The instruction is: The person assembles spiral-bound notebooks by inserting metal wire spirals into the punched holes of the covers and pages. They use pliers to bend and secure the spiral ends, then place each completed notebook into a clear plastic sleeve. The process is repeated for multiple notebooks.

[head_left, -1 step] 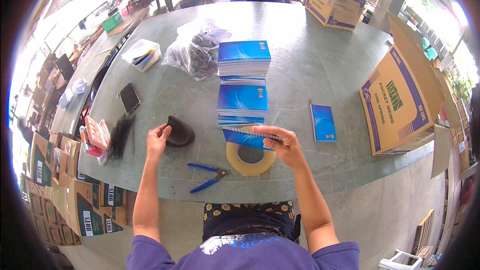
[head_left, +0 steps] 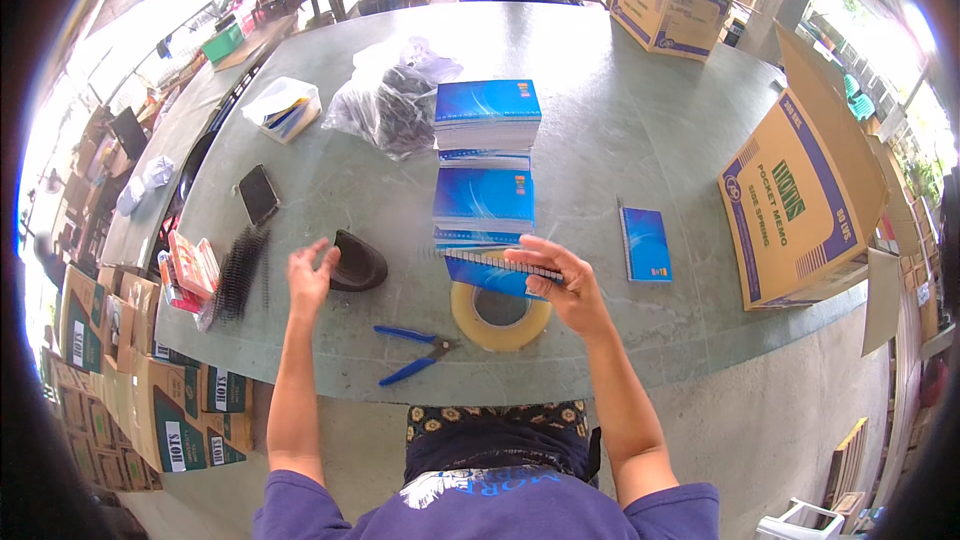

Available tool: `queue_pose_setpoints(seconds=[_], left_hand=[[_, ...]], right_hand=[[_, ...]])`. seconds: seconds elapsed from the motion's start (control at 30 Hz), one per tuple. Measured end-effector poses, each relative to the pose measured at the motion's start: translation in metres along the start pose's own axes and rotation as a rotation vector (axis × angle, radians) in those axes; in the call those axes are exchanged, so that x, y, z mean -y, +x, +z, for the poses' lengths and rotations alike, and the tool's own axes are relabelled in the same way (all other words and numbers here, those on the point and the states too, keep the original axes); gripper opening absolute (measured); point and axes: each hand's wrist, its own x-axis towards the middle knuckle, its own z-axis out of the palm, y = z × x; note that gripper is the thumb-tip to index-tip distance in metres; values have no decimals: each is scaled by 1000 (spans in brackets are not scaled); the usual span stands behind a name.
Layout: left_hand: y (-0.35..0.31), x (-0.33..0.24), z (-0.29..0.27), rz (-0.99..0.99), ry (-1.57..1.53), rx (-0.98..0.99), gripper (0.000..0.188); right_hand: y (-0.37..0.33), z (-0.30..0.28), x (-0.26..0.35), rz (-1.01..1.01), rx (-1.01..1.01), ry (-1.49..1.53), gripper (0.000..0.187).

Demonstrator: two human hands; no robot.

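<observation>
a blue notebook (head_left: pixel 490 273) is held at its right end by the right hand (head_left: pixel 568 282), with the thumb and bent fingers closed on its spiral edge. it is tilted just in front of the stacks, and the far part of a tape roll (head_left: pixel 500 342) is covered by it from this view. a thin length of coil is seen jutting past its left end.

the left hand (head_left: pixel 310 277) is held half open, slightly blurred, with thumb and fingers parted and nothing seen between them. it is placed just beside a dark holder (head_left: pixel 360 265); whether the two touch cannot be told.

behind the notebook, a front stack (head_left: pixel 484 195) and a rear stack (head_left: pixel 487 103) of similar blue books are lined up. blue-handled pliers (head_left: pixel 410 371) are laid open left of the tape roll. to the right, a lone notebook (head_left: pixel 648 245) is laid flat, and beyond it an open carton (head_left: pixel 790 200) is stood.

on the left, black coils (head_left: pixel 240 272) and a phone (head_left: pixel 259 195) are seen; farther back, a white tub (head_left: pixel 283 103) and a plastic bag (head_left: pixel 390 105). all are borne by a grey-green table (head_left: pixel 610 355).
</observation>
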Motion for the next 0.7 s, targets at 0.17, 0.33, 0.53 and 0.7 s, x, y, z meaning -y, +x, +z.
queue_pose_setpoints(seconds=[0.17, 0.33, 0.53, 0.7], left_hand=[[-12, -159, -48, 636, -338, -208, 18], [-74, -233, -15, 1161, -56, 115, 23], [-76, -250, 1, 1021, -302, 416, 24], [-79, -257, 17, 1139, -361, 521, 23]], right_hand=[[-20, -13, -10, 56, -70, -62, 25], [-28, -8, -7, 154, -179, -254, 21], [-34, -12, -4, 153, -222, -453, 17], [-34, -15, -11, 80, -219, -462, 17]])
